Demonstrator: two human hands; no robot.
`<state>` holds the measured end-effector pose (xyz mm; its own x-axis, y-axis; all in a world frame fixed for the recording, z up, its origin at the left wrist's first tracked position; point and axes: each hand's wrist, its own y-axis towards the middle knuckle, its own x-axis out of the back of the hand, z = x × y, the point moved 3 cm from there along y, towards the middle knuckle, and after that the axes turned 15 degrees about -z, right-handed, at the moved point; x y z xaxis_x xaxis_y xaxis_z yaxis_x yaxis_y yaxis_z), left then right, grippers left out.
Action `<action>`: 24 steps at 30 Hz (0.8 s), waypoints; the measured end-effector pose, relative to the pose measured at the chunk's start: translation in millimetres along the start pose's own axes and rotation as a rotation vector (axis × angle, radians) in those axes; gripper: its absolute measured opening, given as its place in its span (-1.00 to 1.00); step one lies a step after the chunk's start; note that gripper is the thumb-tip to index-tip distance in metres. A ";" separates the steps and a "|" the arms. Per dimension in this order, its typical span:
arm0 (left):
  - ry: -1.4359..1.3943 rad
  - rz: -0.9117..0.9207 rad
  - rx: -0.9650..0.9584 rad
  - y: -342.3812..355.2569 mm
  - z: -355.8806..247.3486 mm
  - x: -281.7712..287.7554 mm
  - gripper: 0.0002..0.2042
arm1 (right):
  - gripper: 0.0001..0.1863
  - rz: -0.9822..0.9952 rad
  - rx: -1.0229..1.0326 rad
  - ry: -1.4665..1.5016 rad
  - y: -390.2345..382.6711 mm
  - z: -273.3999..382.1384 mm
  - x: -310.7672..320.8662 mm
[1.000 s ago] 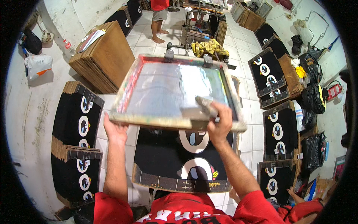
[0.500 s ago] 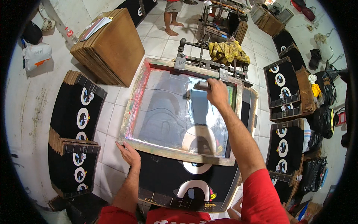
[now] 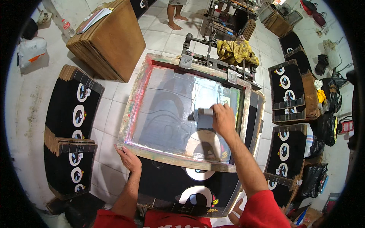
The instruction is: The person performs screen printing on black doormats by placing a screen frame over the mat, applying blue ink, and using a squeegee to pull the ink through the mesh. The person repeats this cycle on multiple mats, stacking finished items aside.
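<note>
A screen-printing frame (image 3: 178, 162) with a wooden rim and grey see-through mesh lies over a black panel (image 3: 159, 186) printed with white eye shapes. My right hand (image 3: 224, 121) is closed round a squeegee (image 3: 205, 111) whose blade rests on the mesh, right of its middle. Light blue ink (image 3: 205, 122) lies beside the blade, and a pale wet strip stretches beyond it. At the frame's near left corner, my left hand (image 3: 130, 159) grips the rim, some of its fingers hidden.
Metal clamps (image 3: 185, 61) hold the frame's far side, near a yellow stained cloth (image 3: 238, 52). Stacked brown boards (image 3: 110, 41) stand at far left. Printed black panels (image 3: 74, 102) line both sides. Another person's bare legs (image 3: 173, 17) show on the tiled floor (image 3: 156, 40).
My right hand has pulled the squeegee toward me over the mesh, leaving a pale strip behind it. My left hand stays at the frame's corner. The whole view has shifted slightly.
</note>
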<state>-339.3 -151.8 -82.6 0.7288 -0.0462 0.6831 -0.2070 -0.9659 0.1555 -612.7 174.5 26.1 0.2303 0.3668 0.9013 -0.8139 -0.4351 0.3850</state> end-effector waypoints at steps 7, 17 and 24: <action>-0.016 -0.010 -0.014 -0.1 -3.4 0.4 -0.40 | -0.64 -0.013 0.001 0.082 64.5 -25.1 -19.4; -0.018 -0.019 -0.055 -0.4 -3.8 1.1 -0.41 | -0.66 -0.045 0.019 -0.038 85.8 -31.4 -33.9; -0.020 0.005 -0.018 0.5 3.1 -0.4 -0.40 | -0.77 -0.045 0.015 -0.045 -33.9 12.4 9.3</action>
<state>-337.7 -153.1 -84.9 0.7405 -0.0560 0.6697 -0.2218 -0.9610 0.1649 -576.4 182.4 23.8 0.2905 0.3495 0.8908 -0.7944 -0.4309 0.4281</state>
